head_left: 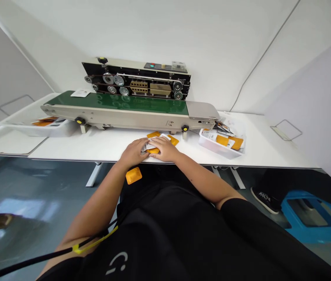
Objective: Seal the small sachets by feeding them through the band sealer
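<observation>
Both my hands are gathered round a small pile of orange and white packets (173, 139) near the front edge of the table. My left hand (133, 151) curls against the pile's left side, fingers closed on it. From the right, my right hand (164, 148) lies over the top with its fingers bent round the packets. My fingertips almost meet, and the middle of the pile is partly covered. A single orange packet (134, 175) lies lower down, on my lap below the table edge.
Behind my hands stands a band sealing machine (136, 80) with a green conveyor belt (109, 102); a white packet (80, 93) rests on its left end. A bin of packets (219, 149) is at right, another bin (57, 130) at left. A blue plastic stool (314, 230) and another person's shoe (265, 201) are below right.
</observation>
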A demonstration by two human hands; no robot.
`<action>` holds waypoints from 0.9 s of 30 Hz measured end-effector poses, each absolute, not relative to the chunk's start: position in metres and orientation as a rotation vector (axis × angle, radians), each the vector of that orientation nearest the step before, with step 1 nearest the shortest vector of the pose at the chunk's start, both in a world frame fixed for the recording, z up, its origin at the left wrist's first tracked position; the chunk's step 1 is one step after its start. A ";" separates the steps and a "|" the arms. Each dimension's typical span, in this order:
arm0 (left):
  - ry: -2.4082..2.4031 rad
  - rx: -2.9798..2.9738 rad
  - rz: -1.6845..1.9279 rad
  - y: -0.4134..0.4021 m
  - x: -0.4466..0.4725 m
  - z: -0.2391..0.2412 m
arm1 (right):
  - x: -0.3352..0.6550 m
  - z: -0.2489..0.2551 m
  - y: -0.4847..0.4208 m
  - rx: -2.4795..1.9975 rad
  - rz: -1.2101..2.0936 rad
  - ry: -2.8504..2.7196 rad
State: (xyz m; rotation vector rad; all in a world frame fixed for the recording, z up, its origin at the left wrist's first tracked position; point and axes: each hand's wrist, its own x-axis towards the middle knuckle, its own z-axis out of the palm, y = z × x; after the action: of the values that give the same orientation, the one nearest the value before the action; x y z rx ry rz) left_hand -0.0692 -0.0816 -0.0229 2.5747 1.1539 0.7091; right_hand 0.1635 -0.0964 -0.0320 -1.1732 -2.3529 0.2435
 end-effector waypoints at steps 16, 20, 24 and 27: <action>0.961 2.754 0.379 -0.180 -0.115 -0.102 | 0.167 -0.037 -0.097 -1.174 0.245 -2.330; 1.406 2.535 0.396 -0.182 -0.128 -0.138 | 0.167 -0.037 -0.097 -1.169 0.241 -2.325; 1.311 2.462 0.393 -0.164 -0.132 -0.135 | 0.168 -0.033 -0.099 -1.159 0.194 -2.353; 1.055 2.485 0.317 -0.161 -0.131 -0.113 | 0.168 -0.029 -0.100 -1.150 0.187 -2.374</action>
State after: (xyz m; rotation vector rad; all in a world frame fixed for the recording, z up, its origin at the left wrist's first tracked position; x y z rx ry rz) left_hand -0.1314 -0.1612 -0.1129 2.4854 1.0549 0.3170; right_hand 0.1678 -0.1002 -0.0293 -1.1497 -2.3741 0.1873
